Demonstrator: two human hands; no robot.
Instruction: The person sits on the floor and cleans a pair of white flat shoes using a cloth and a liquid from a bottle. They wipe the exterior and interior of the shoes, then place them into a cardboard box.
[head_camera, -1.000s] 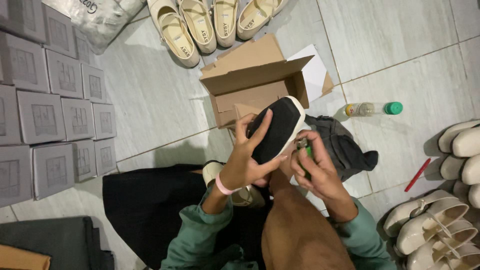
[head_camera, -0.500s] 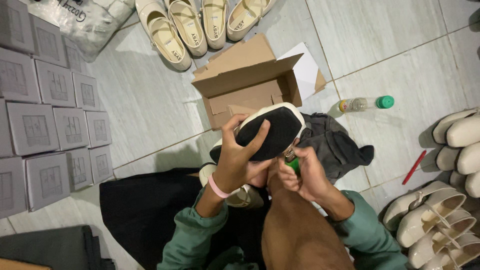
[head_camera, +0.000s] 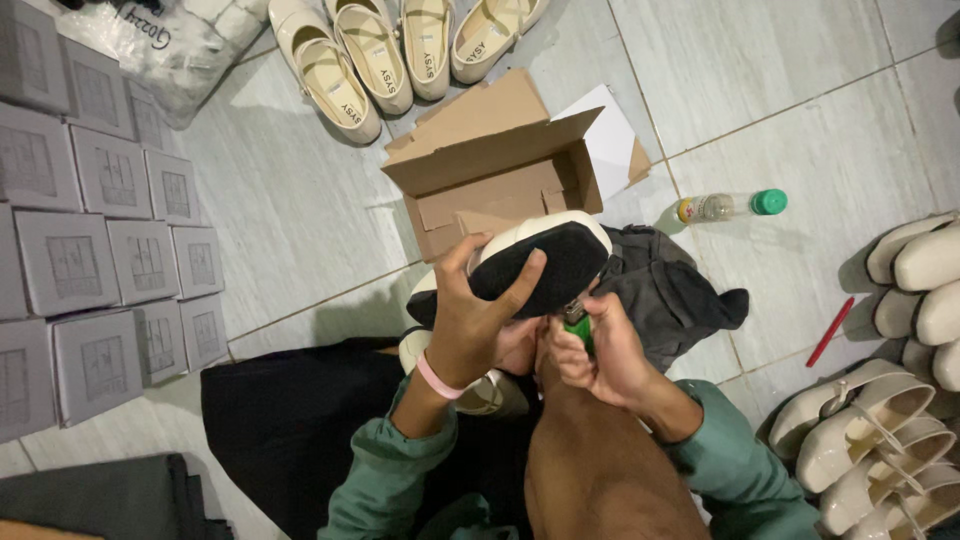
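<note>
My left hand (head_camera: 478, 325) grips a cream shoe with a black sole (head_camera: 545, 262), sole turned up toward me, fingers spread over the sole. My right hand (head_camera: 605, 350) is closed around a small green lighter (head_camera: 579, 328) held right under the shoe's near edge. Both hands are above my bare knee (head_camera: 590, 470). Another cream shoe (head_camera: 480, 385) lies under my left wrist, which wears a pink band.
An open cardboard box (head_camera: 495, 170) sits just beyond the hands, a dark cloth (head_camera: 670, 290) to its right. A plastic bottle with a green cap (head_camera: 728, 206) and a red pen (head_camera: 829, 331) lie on the tiles. Cream shoes line the top and right; grey boxes (head_camera: 95, 250) stack at left.
The shoe has tipped from steeply tilted to nearly level. My right hand has drawn in closer beneath it with the lighter.
</note>
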